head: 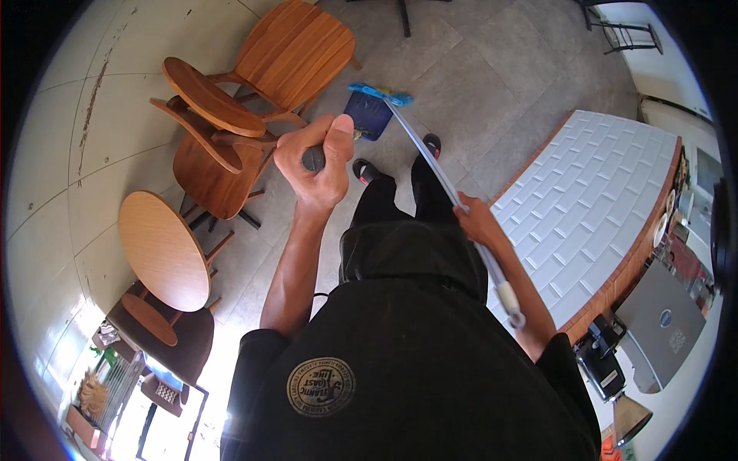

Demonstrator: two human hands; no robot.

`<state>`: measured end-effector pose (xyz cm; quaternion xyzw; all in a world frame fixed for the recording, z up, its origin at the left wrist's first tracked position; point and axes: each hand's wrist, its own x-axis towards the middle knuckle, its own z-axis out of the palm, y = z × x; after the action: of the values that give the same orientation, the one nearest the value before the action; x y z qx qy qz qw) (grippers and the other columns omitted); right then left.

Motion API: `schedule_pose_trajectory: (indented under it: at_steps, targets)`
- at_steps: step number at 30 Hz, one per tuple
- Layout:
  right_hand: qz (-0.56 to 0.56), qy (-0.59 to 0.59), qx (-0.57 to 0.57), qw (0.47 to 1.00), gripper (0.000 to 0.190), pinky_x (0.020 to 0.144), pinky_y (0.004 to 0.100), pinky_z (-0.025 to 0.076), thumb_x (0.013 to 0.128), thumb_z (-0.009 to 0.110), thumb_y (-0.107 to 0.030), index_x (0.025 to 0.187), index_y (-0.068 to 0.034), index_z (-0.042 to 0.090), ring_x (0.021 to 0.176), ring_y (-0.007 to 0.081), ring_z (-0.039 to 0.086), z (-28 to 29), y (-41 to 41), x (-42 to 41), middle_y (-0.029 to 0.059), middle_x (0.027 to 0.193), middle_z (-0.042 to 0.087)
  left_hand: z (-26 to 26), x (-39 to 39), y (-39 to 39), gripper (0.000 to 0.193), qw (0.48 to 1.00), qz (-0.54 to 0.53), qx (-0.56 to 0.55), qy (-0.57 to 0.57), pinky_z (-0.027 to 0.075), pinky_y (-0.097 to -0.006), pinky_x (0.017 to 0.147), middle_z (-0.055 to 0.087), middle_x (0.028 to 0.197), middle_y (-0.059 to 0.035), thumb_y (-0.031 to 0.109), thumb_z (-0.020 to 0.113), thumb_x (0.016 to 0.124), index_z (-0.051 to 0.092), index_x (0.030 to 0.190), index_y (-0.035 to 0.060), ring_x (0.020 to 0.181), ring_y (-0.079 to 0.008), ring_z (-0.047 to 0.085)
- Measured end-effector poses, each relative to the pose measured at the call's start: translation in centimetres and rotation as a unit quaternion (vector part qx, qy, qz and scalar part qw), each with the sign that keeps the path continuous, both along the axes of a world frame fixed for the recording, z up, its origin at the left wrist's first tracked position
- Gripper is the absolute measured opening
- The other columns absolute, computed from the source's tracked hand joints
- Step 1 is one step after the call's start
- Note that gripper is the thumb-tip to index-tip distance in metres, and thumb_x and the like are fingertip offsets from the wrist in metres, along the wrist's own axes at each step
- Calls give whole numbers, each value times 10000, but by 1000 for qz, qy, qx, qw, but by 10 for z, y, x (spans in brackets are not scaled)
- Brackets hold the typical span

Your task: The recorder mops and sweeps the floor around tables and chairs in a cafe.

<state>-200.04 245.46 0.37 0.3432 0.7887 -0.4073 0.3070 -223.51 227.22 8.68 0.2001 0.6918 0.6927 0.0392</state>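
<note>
My left hand [323, 183] is wrapped around a dark round handle [313, 158], thumb uppermost, with the handle's end facing up at me. Below and beyond that fist lies a dark blue dustpan [369, 119] on the floor; the rest of its handle is hidden by the hand. My right hand [477, 219] grips the pale stick [424, 147] of a broom, whose upper end runs back along my right forearm. The blue broom head [380, 93] is at the dustpan's far edge. Some yellowish bits show beside the dustpan, too small to identify.
Wooden chairs [297, 55] and a round wooden table [167, 250] stand to the left along a tiled wall [109, 121]. A white-tiled counter front [588, 213] with a wooden edge rises on the right. My shoes [366, 171] are on the grey tile floor [461, 75] near the dustpan.
</note>
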Motion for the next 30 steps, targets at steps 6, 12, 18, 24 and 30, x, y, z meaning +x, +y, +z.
schedule_pose_trajectory:
  at_steps: [6, 12, 18, 24, 30]
  targets:
    - [-49, -83, 7, 995, 468, 563, 404, 495, 901, 510, -195, 1305, 29, 438, 506, 285, 610, 59, 10, -8, 236, 678, 617, -5, -11, -12, 339, 1000, -18, 16, 1, 234, -255, 413, 359, 460, 0, 63, 554, 838, 420, 534, -7, 440, -61, 335]
    - [29, 37, 96, 994, 422, 709, 518, 469, 882, 481, -149, 1225, 96, 466, 760, 471, 597, -33, -12, 3, 335, 813, 595, 1, -16, 1, 414, 998, -47, 37, 4, 180, -253, 394, 334, 461, -3, 109, 485, 913, 378, 522, 24, 409, -71, 293]
    - [-28, -63, -25, 997, 449, 599, 445, 482, 902, 496, -188, 1279, 51, 447, 600, 341, 633, 24, -7, 4, 257, 685, 606, -4, -19, -1, 414, 999, -36, 32, 23, 171, -250, 398, 329, 464, -1, 107, 481, 916, 367, 525, 30, 415, -68, 295]
    - [-136, -98, -48, 985, 454, 430, 310, 411, 906, 519, -202, 1325, -40, 459, 412, 128, 466, 88, 21, 15, 42, 564, 505, 3, -19, -18, 366, 999, -28, 21, -15, 222, -261, 406, 367, 459, 3, 51, 540, 850, 378, 526, -2, 432, -58, 338]
    - [-95, -20, 39, 995, 492, 481, 328, 445, 898, 512, -216, 1307, 46, 434, 442, 168, 522, 65, 53, -6, 113, 600, 534, 33, -6, -53, 369, 999, -14, 42, -18, 189, -260, 379, 355, 444, -18, 32, 480, 853, 342, 512, 11, 400, -70, 292]
